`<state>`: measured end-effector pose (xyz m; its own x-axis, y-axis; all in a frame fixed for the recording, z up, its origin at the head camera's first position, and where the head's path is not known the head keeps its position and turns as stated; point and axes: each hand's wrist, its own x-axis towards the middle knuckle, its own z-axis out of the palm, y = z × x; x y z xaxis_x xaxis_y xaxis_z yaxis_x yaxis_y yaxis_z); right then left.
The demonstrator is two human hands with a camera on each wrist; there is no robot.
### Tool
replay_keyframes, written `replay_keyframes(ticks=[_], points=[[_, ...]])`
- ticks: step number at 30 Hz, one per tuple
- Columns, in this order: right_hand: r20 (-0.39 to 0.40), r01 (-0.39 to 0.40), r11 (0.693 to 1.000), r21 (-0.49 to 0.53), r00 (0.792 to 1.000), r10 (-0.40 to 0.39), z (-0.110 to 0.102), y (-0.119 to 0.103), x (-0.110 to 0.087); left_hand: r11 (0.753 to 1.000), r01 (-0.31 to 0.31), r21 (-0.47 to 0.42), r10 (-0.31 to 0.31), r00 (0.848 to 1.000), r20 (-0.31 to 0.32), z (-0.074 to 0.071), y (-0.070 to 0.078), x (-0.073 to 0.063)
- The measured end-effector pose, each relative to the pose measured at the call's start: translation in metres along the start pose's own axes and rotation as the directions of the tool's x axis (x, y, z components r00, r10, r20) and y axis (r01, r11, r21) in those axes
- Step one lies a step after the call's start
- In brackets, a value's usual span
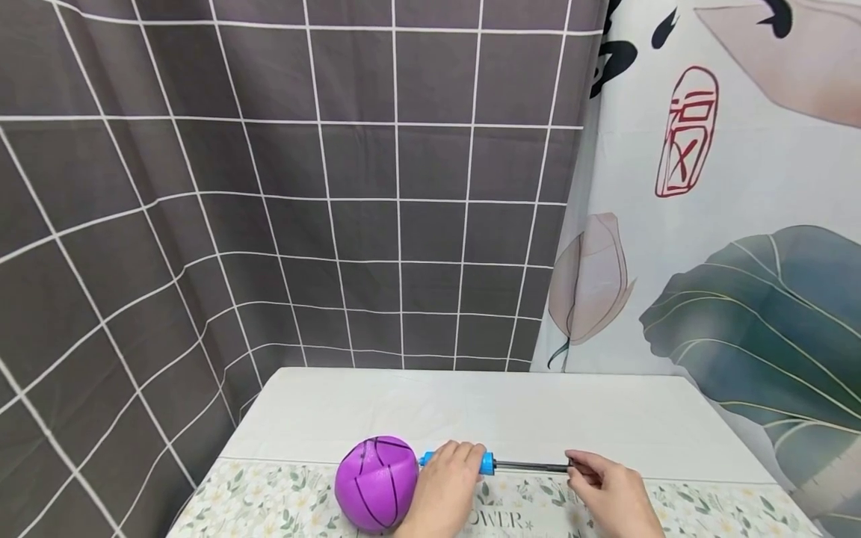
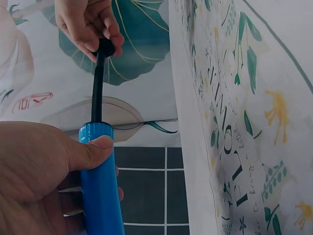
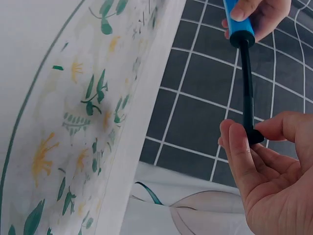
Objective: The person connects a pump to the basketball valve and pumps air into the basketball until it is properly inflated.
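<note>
My left hand (image 1: 445, 486) grips the blue barrel of a hand pump (image 2: 100, 181), thumb along its side near the collar. The pump's black rod (image 2: 98, 93) is drawn well out of the barrel. At the rod's end, my right hand (image 1: 608, 489) pinches the black handle knob (image 3: 255, 136) between thumb and fingers. Left of the pump is a purple ball (image 1: 377, 484) with black lines, its upper side dented and creased. The pump's blue tip (image 1: 424, 459) points at the ball, right at its side. In the head view the left hand covers the middle of the barrel.
The table (image 1: 471, 403) has a white back strip and a floral cloth (image 1: 269, 497) with printed lettering at the front. Behind it hangs a dark grey curtain (image 1: 430, 164) with a white grid. A white curtain with leaf prints (image 1: 760, 321) hangs at the right.
</note>
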<state>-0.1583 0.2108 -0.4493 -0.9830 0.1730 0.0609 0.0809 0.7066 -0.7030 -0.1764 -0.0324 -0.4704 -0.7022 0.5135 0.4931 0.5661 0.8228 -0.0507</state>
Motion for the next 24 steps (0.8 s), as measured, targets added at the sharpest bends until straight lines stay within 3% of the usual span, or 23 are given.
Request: replay_keyframes(ticks=[5,11,20,24], points=[[-0.022,0.029,1.0,-0.007,0.999,-0.029,0.003,0.0,-0.001,1.0,0.009,0.024,-0.01,0.999,0.041,-0.002,0.002,0.001],[-0.09,0.094,0.994,-0.059,0.991,-0.099,0.023,-0.016,-0.005,0.997,-0.015,0.07,0.009,0.996,0.087,-0.005,0.005,0.003],[-0.09,0.251,0.966,-0.057,0.963,-0.256,0.049,-0.044,-0.007,0.994,-0.032,0.108,0.029,0.999,0.031,-0.007,0.005,0.002],[-0.045,0.26,0.965,-0.023,0.964,-0.261,0.054,-0.047,-0.006,0.996,-0.04,0.084,0.037,0.999,0.027,-0.006,0.003,0.001]])
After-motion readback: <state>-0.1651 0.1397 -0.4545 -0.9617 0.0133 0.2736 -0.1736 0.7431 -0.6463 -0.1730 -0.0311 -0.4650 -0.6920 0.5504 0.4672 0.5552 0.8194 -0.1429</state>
